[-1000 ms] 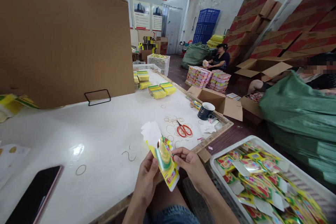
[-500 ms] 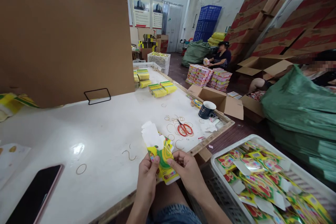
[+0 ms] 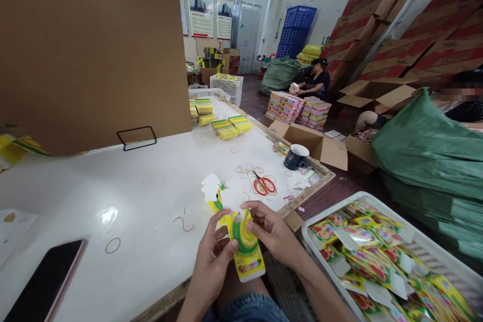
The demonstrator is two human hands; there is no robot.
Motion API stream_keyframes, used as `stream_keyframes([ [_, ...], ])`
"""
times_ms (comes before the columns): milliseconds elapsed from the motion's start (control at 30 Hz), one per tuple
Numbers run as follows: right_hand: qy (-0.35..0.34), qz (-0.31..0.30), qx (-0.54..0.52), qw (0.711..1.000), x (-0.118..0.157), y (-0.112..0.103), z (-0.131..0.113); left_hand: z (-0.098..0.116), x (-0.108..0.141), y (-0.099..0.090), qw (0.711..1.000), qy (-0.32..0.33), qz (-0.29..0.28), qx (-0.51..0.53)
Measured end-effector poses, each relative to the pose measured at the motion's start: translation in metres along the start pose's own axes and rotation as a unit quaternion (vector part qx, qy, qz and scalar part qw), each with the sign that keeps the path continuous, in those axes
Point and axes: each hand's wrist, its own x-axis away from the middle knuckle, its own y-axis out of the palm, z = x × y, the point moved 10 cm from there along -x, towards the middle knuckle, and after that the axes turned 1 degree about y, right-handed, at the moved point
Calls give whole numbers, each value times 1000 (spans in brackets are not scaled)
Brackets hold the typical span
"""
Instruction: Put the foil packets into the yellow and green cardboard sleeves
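Note:
Between my hands is a small flat yellow-and-green cardboard box, tilted over the table's near edge with its printed face toward me. My left hand grips its left side, thumb in front. The right hand pinches the upper right side, with the index finger at the top flap. Just beyond the left fingers is a second yellow box with white flaps spread out; whether those fingers touch it I cannot tell. Rubber bands and red-handled scissors lie further off on the white table.
At right stands a white crate of similar boxes. A dark mug sits near the table's right edge, a phone at left. Bundled yellow packs lie toward the back beside a large cardboard sheet. Two people sit beyond, at right.
The held box has come apart from the other one and now stands straighter, nearer me. My left fingers have opened out and shifted along its side; the right hand has moved slightly right.

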Motion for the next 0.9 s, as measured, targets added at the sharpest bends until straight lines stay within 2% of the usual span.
stream_keyframes([
  [133,3,3,49,999,-2,-8,-5,-7,3,10,999,-19,-38,27],
  [233,0,24,95,995,-1,-13,-6,-11,3,13,999,-25,-38,29],
  [433,-18,55,16,998,0,-16,-6,-14,2,12,999,-22,-33,27],
  [567,-73,67,110,989,2,-24,-22,-9,0,7,999,-8,-16,-30],
  [633,-52,54,120,990,3,-26,-22,-5,-2,4,997,5,-3,-71],
  [767,58,-20,95,994,4,-14,0,-4,-3,4,994,19,5,-108],
  [900,65,2,190,980,1,-14,6,-5,-1,10,995,20,-10,-99],
])
